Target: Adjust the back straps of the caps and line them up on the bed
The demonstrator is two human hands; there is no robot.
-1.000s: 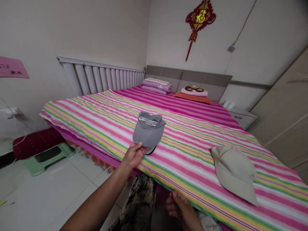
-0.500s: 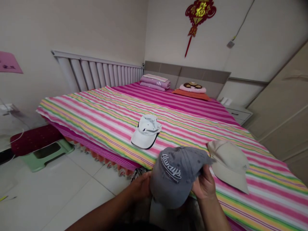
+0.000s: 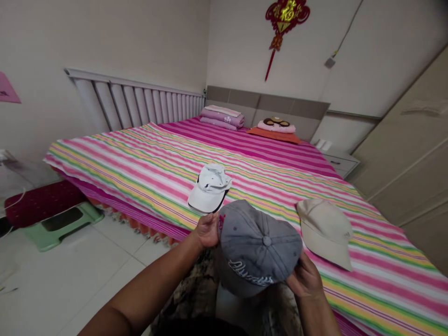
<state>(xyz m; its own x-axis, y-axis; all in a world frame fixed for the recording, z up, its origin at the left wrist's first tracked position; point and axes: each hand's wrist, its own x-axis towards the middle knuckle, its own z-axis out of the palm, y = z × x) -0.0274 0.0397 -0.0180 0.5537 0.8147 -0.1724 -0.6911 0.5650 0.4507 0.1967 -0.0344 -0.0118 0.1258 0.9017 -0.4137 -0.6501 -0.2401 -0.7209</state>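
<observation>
Between my two hands is a grey baseball cap (image 3: pixel 261 242), crown tipped up toward me, with white script lettering low on its front. My left hand (image 3: pixel 209 230) grips the cap's left edge, the thumb along its side. At the opposite edge my right hand (image 3: pixel 305 275) is closed on the rim, its fingers partly hidden under the fabric. Just beyond, a white cap (image 3: pixel 210 186) with a dark-edged brim lies on the striped bed sheet (image 3: pixel 140 170). To the right of my right hand rests a beige cap (image 3: pixel 326 231), brim facing me.
Folded purple bedding (image 3: pixel 222 117) and a pink-and-orange stack (image 3: pixel 276 127) sit by the headboard (image 3: pixel 290 107). A green stool (image 3: pixel 63 226) stands on the tiled floor at left. A white nightstand (image 3: pixel 338 161) is beside the bed at right.
The grey cap has been tilted so its top now shows and its lettering faces downward. My left hand has risen along the cap's side. The view has shifted slightly.
</observation>
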